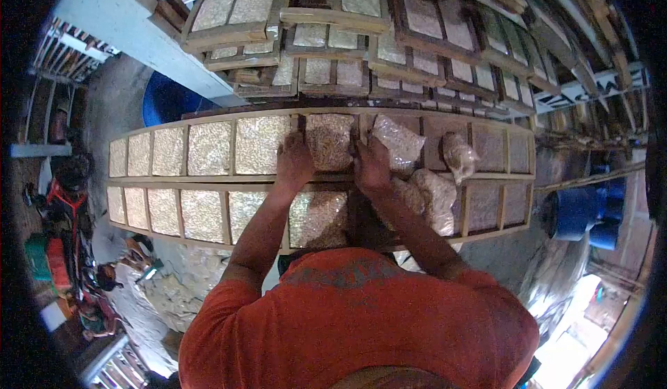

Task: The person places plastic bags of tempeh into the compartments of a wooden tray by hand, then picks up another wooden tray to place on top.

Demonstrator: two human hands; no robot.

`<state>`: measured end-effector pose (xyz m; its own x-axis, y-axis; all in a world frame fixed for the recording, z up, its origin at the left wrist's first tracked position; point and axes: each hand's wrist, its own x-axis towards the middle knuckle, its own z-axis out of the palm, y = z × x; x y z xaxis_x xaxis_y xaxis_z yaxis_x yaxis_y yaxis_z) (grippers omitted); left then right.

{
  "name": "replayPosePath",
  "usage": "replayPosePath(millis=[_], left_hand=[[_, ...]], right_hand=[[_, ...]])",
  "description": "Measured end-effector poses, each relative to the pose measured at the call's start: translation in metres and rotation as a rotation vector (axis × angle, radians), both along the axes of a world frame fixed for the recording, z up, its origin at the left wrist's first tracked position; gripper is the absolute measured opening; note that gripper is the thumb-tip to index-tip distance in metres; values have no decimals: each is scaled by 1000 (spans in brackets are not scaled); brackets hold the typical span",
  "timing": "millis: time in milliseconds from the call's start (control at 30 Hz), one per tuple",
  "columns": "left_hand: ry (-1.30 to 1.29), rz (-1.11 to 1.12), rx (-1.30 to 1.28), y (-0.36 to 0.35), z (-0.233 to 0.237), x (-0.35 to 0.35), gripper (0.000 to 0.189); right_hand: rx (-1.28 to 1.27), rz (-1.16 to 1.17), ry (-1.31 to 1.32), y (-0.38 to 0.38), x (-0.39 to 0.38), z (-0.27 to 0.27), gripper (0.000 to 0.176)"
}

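My left hand (294, 160) rests at the left edge of a flat bag of pale grains (329, 141) in the back row of a divided wooden frame (243, 180). At that bag's right edge is my right hand (372, 161), its fingers bent down near the divider. Whether either hand pinches the plastic is too small to tell. Flat filled bags (264, 142) lie in the compartments to the left. Just right of my right hand, a looser bag (399, 141) leans across a compartment. More bulging bags (438, 198) lie in front of it, near my right forearm.
A small tied bag (458, 154) sits farther right on the frame. Racks of wooden trays (337, 17) rise behind it. Blue barrels (573, 214) stand at the right, and a blue container (170, 101) is at the back left. A pale post (160, 38) slants nearby.
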<state>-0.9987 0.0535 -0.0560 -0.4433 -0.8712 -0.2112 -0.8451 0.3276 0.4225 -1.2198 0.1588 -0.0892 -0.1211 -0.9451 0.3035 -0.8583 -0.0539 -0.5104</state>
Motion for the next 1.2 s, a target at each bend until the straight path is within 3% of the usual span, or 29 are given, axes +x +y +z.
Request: replayPosePath(millis=[33, 100, 133, 167, 233, 300, 367, 400, 533, 633, 700, 800, 833, 867, 933, 967, 1000, 1067, 1100, 1133, 1167, 1200], left_hand=[[77, 81, 61, -5, 11, -13, 76], [61, 284, -636, -3, 53, -52, 85], [284, 340, -763, -3, 40, -66, 81], [299, 343, -758, -5, 16, -73, 81], [13, -31, -345, -7, -41, -85, 80], [44, 53, -512, -5, -55, -100, 83], [-10, -17, -436, -6, -48, -103, 85], [-74, -64, -343, -6, -70, -94, 82], [-89, -8, -397, -1, -49, -90, 76], [111, 39, -479, 2, -61, -91, 71], [34, 1, -371, 10, -64, -93, 68], [-56, -38, -251, 8, -33, -89, 69], [-47, -22, -276, 11, -31, -84, 69], [70, 33, -338, 16, -30, -76, 71], [262, 83, -561, 14, -10, -51, 74], [234, 51, -517, 22, -2, -30, 73], [26, 28, -441, 33, -14, -14, 77], [-79, -1, -479, 68, -38, 6, 87], [116, 30, -354, 86, -37, 11, 94], [205, 58, -450, 110, -72, 6, 100], [627, -52, -234, 128, -60, 3, 106], [562, -199, -98, 139, -58, -8, 99]], right_hand=[[4, 18, 10, 16, -2, 16, 57], [168, -153, 70, 53, -12, 32, 62], [172, -154, 84, 71, -18, 37, 62], [249, -88, 149, 88, -24, 42, 64], [325, -18, 225, 117, -30, 49, 68], [511, -100, 278, 131, -37, 43, 74], [396, -58, 288, 154, -65, 17, 72], [302, -26, 283, 169, -81, 10, 71], [451, -65, 321, 179, -161, 40, 65], [231, -80, 454, 173, -223, 43, 58], [277, -193, 304, 178, -252, 31, 49], [215, -298, 463, 167, -186, 71, 38], [207, -117, 233, 173, -187, 50, 45], [512, -59, 109, 182, -162, 51, 55], [584, 168, 264, 190, -106, 73, 58], [483, 123, 254, 181, -104, 63, 58], [515, 119, 265, 185, -107, 51, 57], [629, 150, 269, 186, -100, 28, 56], [579, 138, 251, 171, -92, 34, 56], [573, 80, 170, 162, -84, 63, 49], [532, 44, 109, 159, -72, 89, 46], [488, 11, 48, 157, -61, 114, 42]])
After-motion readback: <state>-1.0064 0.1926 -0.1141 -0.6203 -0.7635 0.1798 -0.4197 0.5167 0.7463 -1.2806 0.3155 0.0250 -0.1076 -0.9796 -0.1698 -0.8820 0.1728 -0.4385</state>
